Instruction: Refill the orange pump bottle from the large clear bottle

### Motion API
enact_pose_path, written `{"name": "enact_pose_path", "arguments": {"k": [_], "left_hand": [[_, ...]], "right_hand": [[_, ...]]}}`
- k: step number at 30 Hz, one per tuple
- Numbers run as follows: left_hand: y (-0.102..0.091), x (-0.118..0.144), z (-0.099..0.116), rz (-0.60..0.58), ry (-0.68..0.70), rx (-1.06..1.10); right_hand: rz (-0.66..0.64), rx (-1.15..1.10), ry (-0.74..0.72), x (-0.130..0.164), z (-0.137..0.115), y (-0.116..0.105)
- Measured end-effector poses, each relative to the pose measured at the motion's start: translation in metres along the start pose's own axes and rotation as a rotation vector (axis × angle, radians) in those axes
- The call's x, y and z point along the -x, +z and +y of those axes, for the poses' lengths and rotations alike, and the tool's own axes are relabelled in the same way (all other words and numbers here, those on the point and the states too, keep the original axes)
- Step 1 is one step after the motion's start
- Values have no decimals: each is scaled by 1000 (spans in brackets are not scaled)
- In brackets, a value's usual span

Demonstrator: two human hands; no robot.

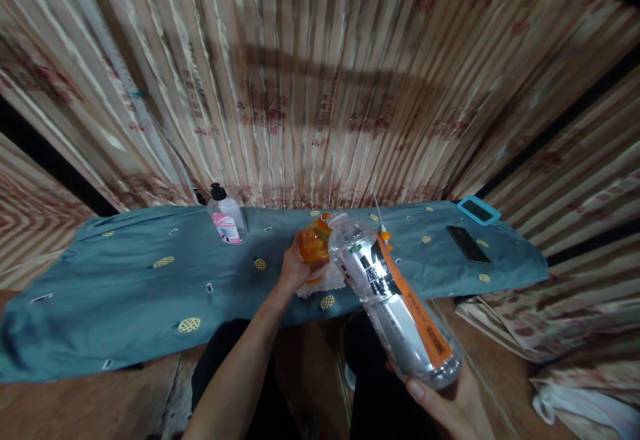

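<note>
Straight ahead at 12 o'clock, over the cloth-covered counter (150, 297), left hand (293, 268) is gripping a see-through amber container (315, 243) from its left side. Right hand (450, 400) is holding a large clear bottle (367, 310) near the base, tilting it so the neck is pointing toward 11. Bottle mouth is lining up right by the container's top; can't tell if they're touching. Silver-and-orange label (395, 300) is masking most of the bottle, so I'm not getting a fill level; can't tell container's contents either. White sheet (333, 281) is lying below the left hand. Orange pump head (385, 235) with a pale tube (379, 211) is resting between 12 and 1. Pink-labelled clear pump bottle (227, 220) is standing at 11, level unreadable. Dark phone (469, 245) and blue-framed display (479, 211) are lying near each other at 1.
</note>
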State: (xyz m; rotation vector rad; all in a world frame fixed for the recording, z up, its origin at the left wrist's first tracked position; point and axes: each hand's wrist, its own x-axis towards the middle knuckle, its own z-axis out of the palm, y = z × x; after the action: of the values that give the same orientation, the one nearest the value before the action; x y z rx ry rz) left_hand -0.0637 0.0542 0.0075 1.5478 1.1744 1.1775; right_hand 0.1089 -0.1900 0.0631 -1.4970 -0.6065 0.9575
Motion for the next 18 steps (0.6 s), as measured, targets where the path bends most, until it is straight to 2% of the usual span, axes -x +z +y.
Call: {"name": "enact_pose_path", "arguments": {"k": [8, 18], "left_hand": [[0, 0, -1, -3, -10, -8], [2, -1, 0, 10, -20, 4]], "right_hand": [[33, 15, 10, 4, -7, 5], [2, 24, -15, 2, 1, 0]]}}
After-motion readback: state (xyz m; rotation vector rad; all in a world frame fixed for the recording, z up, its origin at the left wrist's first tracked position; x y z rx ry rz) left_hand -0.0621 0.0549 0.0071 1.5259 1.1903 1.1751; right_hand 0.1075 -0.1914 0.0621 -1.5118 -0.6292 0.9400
